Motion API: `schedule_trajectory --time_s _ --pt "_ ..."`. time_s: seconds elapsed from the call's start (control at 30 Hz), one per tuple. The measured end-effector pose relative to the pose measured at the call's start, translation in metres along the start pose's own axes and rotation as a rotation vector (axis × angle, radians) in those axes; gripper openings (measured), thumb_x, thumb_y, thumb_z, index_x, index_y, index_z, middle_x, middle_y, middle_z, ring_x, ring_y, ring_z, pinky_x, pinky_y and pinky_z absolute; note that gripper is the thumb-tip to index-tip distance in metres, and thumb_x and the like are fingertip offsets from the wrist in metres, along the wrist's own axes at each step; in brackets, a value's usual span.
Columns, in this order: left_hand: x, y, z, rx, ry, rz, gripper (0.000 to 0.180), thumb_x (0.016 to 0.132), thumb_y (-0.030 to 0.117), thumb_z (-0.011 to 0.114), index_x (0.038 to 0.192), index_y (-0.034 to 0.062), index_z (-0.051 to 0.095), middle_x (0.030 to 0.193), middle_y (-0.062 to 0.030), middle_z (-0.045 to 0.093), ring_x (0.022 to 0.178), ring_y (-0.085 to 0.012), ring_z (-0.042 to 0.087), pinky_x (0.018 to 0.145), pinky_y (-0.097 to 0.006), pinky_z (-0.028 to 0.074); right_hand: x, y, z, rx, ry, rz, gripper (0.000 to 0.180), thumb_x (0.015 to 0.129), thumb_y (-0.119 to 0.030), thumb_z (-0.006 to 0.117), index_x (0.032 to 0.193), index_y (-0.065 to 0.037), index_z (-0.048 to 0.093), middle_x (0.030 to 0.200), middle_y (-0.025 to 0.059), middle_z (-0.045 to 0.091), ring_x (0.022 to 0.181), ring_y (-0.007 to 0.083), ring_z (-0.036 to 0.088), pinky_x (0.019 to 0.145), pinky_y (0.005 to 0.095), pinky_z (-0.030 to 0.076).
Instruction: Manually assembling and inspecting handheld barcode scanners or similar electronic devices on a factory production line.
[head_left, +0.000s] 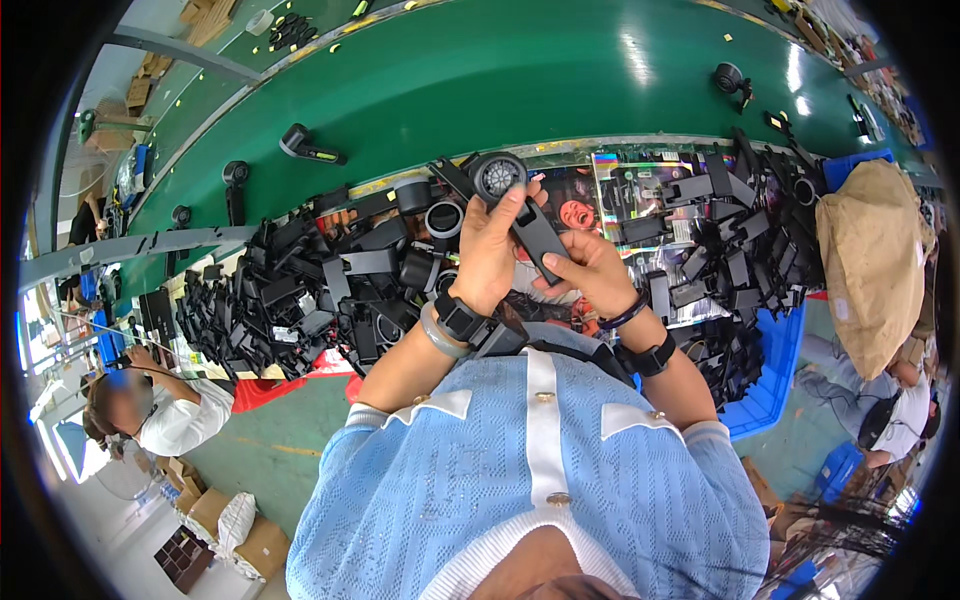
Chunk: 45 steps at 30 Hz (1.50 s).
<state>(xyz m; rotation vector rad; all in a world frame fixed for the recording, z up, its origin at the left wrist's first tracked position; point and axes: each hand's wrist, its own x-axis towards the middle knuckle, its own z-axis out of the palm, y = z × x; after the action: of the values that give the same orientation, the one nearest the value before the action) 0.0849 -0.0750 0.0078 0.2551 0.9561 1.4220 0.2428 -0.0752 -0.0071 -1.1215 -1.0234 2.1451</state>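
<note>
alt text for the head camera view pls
Both hands hold one black hair dryer shell: left hand at its round grille end, right hand on its handle. Heaps of black shells lie beside a green conveyor belt.

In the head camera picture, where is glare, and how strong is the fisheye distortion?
Head view: white glare streaks lie on the green conveyor belt at the upper right; the belt's straight edges bow strongly toward the black rim; the black hair-dryer part between left hand and right hand stays sharp.

Long green conveyor belt (480,70) (glare-streaked), green floor (270,440), cardboard boxes (240,530) below.
</note>
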Motion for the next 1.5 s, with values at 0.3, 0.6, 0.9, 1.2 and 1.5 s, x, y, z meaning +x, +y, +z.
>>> schedule_trajectory --time_s 0.3,0.6,0.9,1.2,1.5 --pt "0.013 0.004 0.007 -0.012 -0.045 0.196 0.028 0.086 -0.005 0.055 0.110 0.0030 0.044 0.108 -0.0108 0.060 0.101 -0.0194 0.058 0.085 -0.030 0.048 0.004 0.002 -0.015 -0.137 0.107 -0.123 0.039 0.093 -0.024 0.053 0.120 0.003 0.047 0.109 0.0164 0.059 0.084 0.0237 0.065 0.068 0.0312 0.054" --pt "0.079 -0.010 0.002 -0.021 0.080 0.340 0.035 0.084 -0.005 0.057 0.113 0.0055 0.042 0.102 -0.0072 0.059 0.090 -0.0138 0.058 0.071 -0.025 0.049 0.083 0.015 -0.023 0.286 0.152 -0.146 0.039 0.094 -0.031 0.050 0.110 0.004 0.053 0.094 0.0158 0.064 0.066 0.0153 0.062 0.066 0.0338 0.057" --pt "0.272 0.053 -0.064 0.660 0.240 -0.049 0.021 0.079 0.008 0.069 0.093 -0.0050 0.060 0.089 -0.0149 0.063 0.072 -0.0210 0.063 0.058 -0.030 0.050 0.119 0.035 -0.038 -0.810 -0.048 -0.397 0.030 0.080 -0.017 0.068 0.102 0.000 0.058 0.092 0.0084 0.063 0.075 0.0169 0.063 0.067 0.0288 0.051" --pt "0.257 0.070 -0.076 1.436 0.464 0.256 0.063 0.075 0.038 0.069 0.114 -0.0073 0.050 0.111 -0.0252 0.058 0.103 -0.0363 0.057 0.087 -0.042 0.046 0.091 0.035 0.009 -0.994 -0.177 -0.193 0.049 0.070 -0.027 0.073 0.108 -0.004 0.051 0.104 0.0142 0.057 0.098 0.0309 0.058 0.081 0.0388 0.048" --pt "0.089 0.071 -0.101 1.205 -0.321 0.112 0.032 0.085 0.019 0.063 0.108 -0.0025 0.057 0.101 -0.0127 0.064 0.092 -0.0189 0.061 0.082 -0.031 0.047 0.080 0.053 0.004 -1.147 -0.188 -0.543 0.057 0.064 -0.032 0.077 0.110 -0.004 0.056 0.101 0.0130 0.061 0.092 0.0306 0.058 0.080 0.0389 0.047"
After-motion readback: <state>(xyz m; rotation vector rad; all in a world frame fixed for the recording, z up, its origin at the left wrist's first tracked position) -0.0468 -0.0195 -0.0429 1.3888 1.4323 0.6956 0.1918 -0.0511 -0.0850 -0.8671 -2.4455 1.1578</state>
